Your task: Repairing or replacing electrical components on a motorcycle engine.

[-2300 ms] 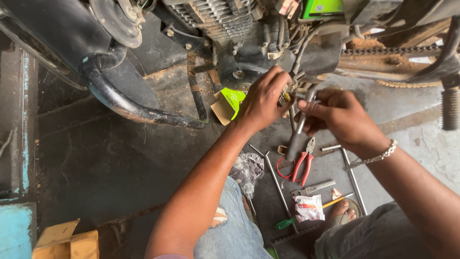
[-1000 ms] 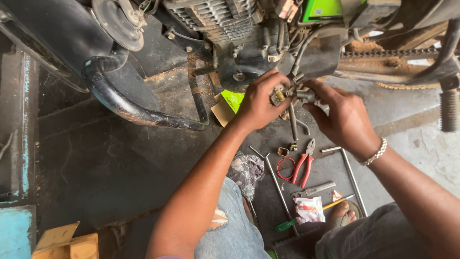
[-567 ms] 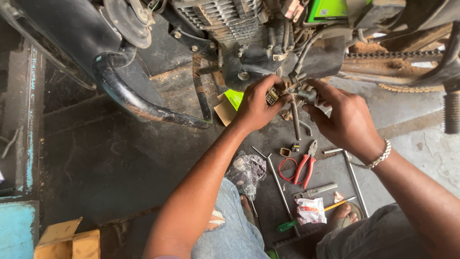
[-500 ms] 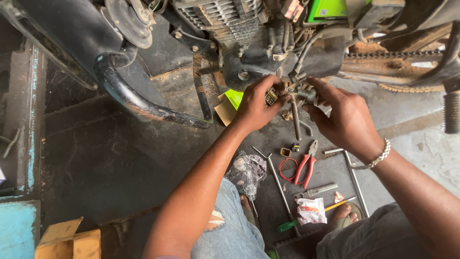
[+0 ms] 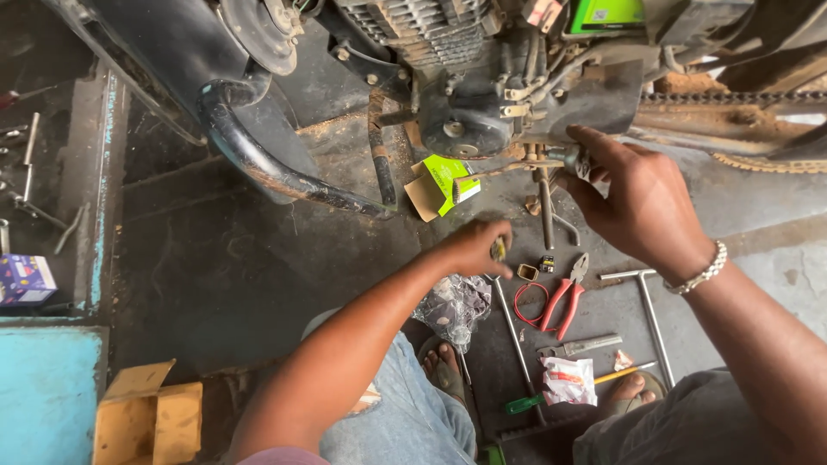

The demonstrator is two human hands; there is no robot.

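My right hand [image 5: 639, 200] is up at the underside of a motorcycle engine [image 5: 469, 82], fingers closed around a small metal fitting [image 5: 570, 158] by the engine's lower edge. My left hand [image 5: 475, 249] hovers low over the floor, pinching a small yellowish part [image 5: 499, 250] between its fingers. Just right of it lie a small square brass piece [image 5: 526, 272], a loop of red wire [image 5: 527, 303] and red-handled pliers [image 5: 565, 294]. A thin metal rod [image 5: 545, 205] hangs down from the engine between my hands.
On the floor lie a T-handle wrench [image 5: 644, 297], a long rod [image 5: 515, 337], a green-handled screwdriver [image 5: 527, 402], a small white and red packet [image 5: 568, 380], a crumpled plastic bag [image 5: 455, 306] and a green and brown box [image 5: 438, 184]. The exhaust pipe [image 5: 267, 164] curves at left. Cardboard [image 5: 146, 413] sits bottom left.
My left hand has dropped away from the engine fitting down to the floor by the tools, holding a small part. My right hand stays up at the fitting.
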